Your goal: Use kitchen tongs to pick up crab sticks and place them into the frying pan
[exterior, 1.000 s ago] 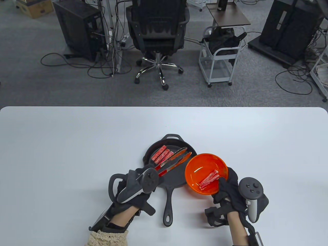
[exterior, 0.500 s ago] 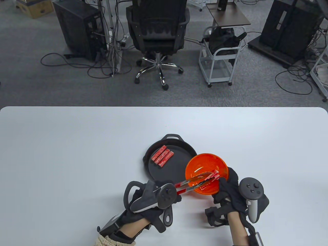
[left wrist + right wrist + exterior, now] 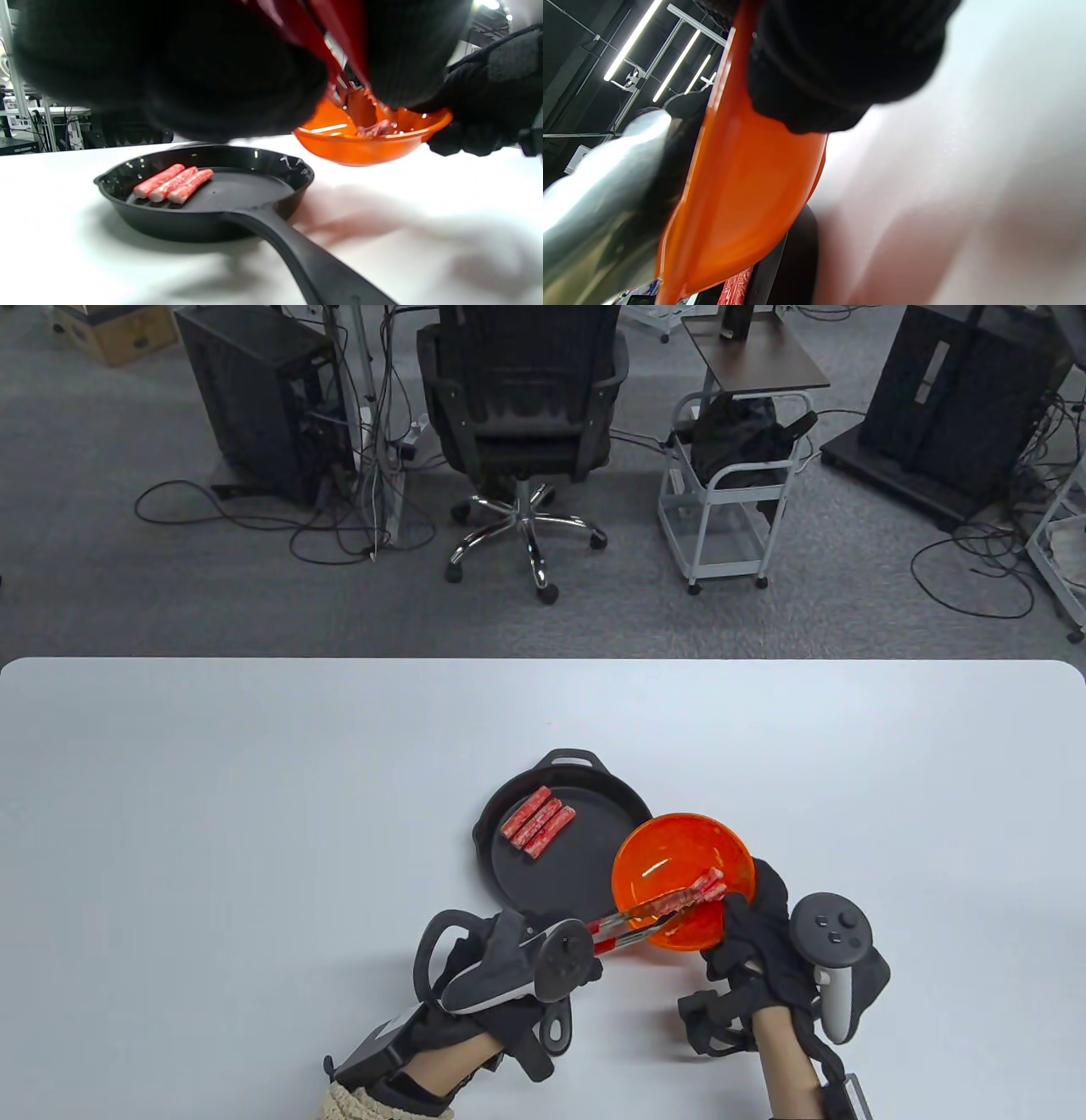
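A black frying pan (image 3: pixel 585 882) (image 3: pixel 237 199) sits mid-table with three crab sticks (image 3: pixel 537 822) (image 3: pixel 172 183) side by side at its far left. My right hand (image 3: pixel 759 937) grips the near right rim of an orange bowl (image 3: pixel 670 857) (image 3: pixel 339 146) (image 3: pixel 746 178), held tilted above the pan's right edge. My left hand (image 3: pixel 509 963) holds red-handled metal tongs (image 3: pixel 649 914) whose tips are squeezed together on a crab stick (image 3: pixel 704 891) inside the bowl. The pan's handle (image 3: pixel 556 1027) (image 3: pixel 314 267) runs under my left hand.
The white table (image 3: pixel 254 814) stretches wide around the pan. Beyond its far edge stand an office chair (image 3: pixel 522 407), a white cart (image 3: pixel 734 492) and computer towers on a floor strewn with cables.
My left hand swung the tongs from over the pan to the right into the bowl, then squeezed them closed around a crab stick. The right hand and bowl stayed put.
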A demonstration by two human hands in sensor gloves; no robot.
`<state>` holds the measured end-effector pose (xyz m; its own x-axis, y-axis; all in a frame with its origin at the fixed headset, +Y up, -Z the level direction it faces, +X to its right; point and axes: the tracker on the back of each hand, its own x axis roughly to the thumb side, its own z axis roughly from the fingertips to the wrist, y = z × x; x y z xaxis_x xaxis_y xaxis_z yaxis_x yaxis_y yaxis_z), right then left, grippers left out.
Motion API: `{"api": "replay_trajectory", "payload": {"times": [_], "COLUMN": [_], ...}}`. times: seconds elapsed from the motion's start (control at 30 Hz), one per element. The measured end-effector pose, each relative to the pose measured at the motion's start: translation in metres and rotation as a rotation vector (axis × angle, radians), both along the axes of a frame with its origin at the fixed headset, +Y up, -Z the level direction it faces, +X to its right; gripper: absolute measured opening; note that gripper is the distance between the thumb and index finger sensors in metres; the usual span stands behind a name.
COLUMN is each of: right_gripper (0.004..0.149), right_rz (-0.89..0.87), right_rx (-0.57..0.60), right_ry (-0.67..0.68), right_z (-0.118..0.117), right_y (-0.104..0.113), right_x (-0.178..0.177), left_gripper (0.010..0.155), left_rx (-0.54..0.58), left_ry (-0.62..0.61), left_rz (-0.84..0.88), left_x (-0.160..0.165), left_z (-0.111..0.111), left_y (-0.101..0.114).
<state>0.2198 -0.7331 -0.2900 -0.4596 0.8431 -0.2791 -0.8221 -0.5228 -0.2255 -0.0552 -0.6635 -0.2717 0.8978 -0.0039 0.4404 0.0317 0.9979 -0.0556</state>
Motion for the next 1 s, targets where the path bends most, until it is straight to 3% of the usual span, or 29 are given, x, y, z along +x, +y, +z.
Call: {"api": "replay_trajectory", "payload": {"times": [0.6,1.0], "right_gripper": [0.061,0.061], "right_rz": [-0.003,-0.005], "right_rx": [-0.001,-0.002], "right_ry": [-0.001,-0.006], "right_z": [0.000,0.000], "right_y": [0.000,0.000], "right_x": [0.000,0.001], "left_gripper": [0.070,0.071], "left_rx": [0.004,0.024], "left_ry": [0.013,0.159], "left_rz": [0.046,0.166], "left_x": [-0.006,-0.051], "left_z": [-0.003,-0.024], "left_y": [0.004,0.025]}}
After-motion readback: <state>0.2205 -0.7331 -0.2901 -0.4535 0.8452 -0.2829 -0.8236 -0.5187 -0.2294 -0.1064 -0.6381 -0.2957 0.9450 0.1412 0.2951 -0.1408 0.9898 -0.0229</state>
